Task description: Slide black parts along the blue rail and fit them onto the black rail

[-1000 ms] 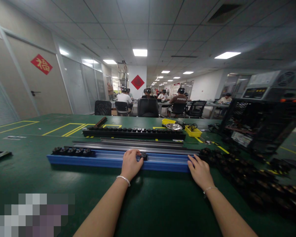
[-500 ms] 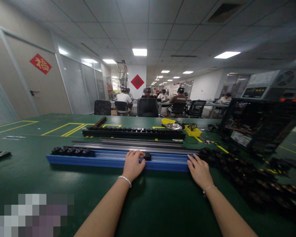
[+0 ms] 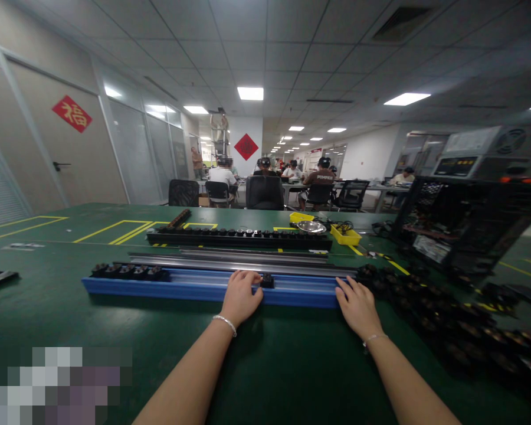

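Note:
A long blue channel (image 3: 159, 289) lies lengthwise across the green table in front of me. My left hand (image 3: 243, 298) rests at its middle, fingers and thumb bent against the left side of a small black block (image 3: 267, 281) in the channel. How far the fingertips wrap around the block is partly hidden. At the channel's right end, my right hand (image 3: 359, 304) touches the rim with its fingers stretched out and apart, holding nothing. Several similar black parts (image 3: 128, 271) sit in a row at the left end.
Bare metal strips (image 3: 248, 264) lie just behind the channel. Farther back are a black rail (image 3: 239, 238) with many parts, a metal dish (image 3: 311, 226) and a yellow bin (image 3: 346, 235). A heap of black parts (image 3: 442, 313) and an open computer case (image 3: 451, 218) occupy the right.
The black block has shifted slightly right along the channel, and my left hand has moved a little right with it. My right hand stays at the same place.

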Demonstrator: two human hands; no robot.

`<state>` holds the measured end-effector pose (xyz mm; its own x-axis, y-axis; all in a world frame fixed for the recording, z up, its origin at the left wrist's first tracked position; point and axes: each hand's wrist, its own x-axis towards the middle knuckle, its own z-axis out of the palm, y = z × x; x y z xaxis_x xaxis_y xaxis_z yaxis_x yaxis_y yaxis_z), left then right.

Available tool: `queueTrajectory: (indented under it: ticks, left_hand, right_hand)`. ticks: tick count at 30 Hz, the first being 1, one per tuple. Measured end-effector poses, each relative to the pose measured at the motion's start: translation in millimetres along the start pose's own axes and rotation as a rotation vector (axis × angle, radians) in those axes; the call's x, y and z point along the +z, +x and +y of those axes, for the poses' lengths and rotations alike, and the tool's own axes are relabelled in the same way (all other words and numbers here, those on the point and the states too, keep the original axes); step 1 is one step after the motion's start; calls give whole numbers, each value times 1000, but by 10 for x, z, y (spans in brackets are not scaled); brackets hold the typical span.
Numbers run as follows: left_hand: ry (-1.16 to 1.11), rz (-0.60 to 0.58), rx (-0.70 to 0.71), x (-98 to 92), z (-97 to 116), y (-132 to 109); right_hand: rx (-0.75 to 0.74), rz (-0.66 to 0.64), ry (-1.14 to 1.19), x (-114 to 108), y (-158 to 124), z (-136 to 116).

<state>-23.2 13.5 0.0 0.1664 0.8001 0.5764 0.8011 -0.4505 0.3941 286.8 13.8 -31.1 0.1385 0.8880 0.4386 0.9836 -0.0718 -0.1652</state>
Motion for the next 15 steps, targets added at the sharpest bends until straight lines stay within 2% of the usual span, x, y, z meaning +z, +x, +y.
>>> queueTrajectory:
  ticks: [9,15]
  left_hand:
    - [-7,-40,20,6,30,-1]
    - [7,-77,11,16,32,-4]
  right_hand:
    - [42,-10,-21,-45,-26,-57]
    - [35,86,-51,-146,-88,-197]
